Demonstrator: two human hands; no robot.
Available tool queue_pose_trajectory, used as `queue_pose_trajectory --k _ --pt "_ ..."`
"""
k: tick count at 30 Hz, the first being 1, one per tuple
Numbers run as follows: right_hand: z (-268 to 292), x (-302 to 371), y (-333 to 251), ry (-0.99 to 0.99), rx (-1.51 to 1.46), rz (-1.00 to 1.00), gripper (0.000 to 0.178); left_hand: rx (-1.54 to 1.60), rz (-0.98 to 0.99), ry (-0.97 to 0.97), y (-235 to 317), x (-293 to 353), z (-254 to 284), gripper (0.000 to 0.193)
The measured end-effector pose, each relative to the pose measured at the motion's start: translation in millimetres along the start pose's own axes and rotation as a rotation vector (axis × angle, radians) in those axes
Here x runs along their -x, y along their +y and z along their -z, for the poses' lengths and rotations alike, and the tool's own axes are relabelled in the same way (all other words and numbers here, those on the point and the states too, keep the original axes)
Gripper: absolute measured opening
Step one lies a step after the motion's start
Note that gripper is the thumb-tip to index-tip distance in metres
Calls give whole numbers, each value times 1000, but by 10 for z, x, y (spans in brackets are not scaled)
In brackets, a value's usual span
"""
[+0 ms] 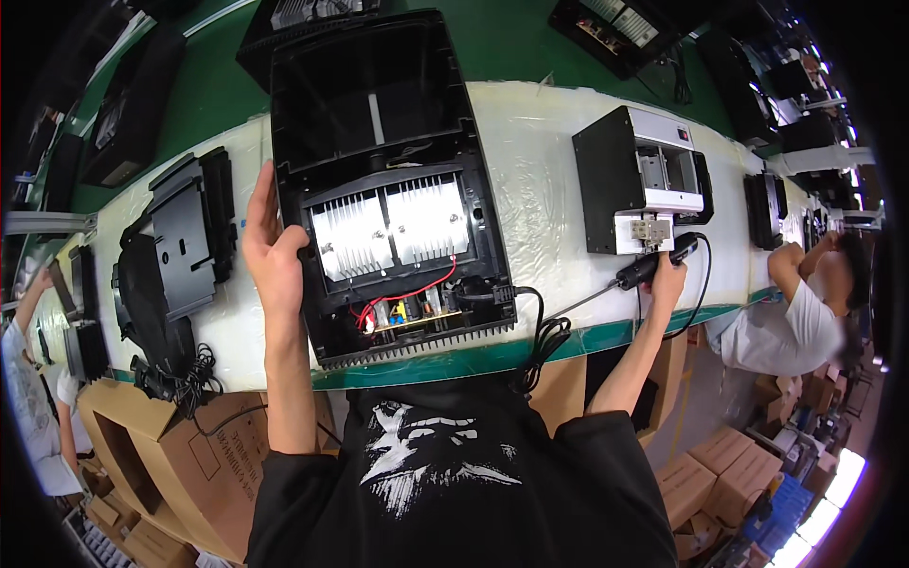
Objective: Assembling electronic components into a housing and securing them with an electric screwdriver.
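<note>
My left hand (275,248) grips the left side of a large black device housing (374,151), fingers along its outer wall and thumb over the edge. Inside this opened housing sit two silvery finned heat sinks (396,227). Below them are a small circuit board (412,325) and a red wire (417,286). Off to the right, my right hand (666,280) is closed around a black electric screwdriver (653,266), its long thin shaft slanting down to the left, apart from the housing. Just beyond that hand stands a black and silver box-shaped unit (636,170) with small metal fittings on its front.
Black plastic covers (185,241) and bundled cables (204,371) lie to the left. A coiled black cord (547,341) hangs over the bench's green front edge. Cardboard boxes (180,464) stand below. Co-workers are at both sides, one (786,317) at the right. More black housings line the green belt (507,43).
</note>
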State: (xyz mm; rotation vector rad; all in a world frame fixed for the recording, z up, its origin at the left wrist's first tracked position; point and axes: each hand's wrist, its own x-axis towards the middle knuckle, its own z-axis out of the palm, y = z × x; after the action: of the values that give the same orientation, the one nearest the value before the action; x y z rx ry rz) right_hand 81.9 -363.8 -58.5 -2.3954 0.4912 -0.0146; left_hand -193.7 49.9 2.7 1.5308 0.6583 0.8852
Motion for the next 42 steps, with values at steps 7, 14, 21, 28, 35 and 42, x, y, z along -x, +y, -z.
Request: queue_pose_trajectory --k 7,14,21,28,35,42 --pt "197 -152 349 373 -988 283 32 16 18 -33 10 5 -30 78" --pt "1347 466 -601 227 -1620 660 40 48 210 4 70 7 -7 84" --pt "1944 653 -713 -278 -1745 1022 43 5 251 -5 173 234 -165 84" --pt "1693 797 -1029 210 -1293 1299 67 13 293 10 315 573 -470 86" --pt "1525 630 -983 26 -1233 1290 75 7 188 54 278 607 -503 86" --pt "1443 360 -1371 -600 -1110 1125 77 85 98 20 246 449 -671 83"
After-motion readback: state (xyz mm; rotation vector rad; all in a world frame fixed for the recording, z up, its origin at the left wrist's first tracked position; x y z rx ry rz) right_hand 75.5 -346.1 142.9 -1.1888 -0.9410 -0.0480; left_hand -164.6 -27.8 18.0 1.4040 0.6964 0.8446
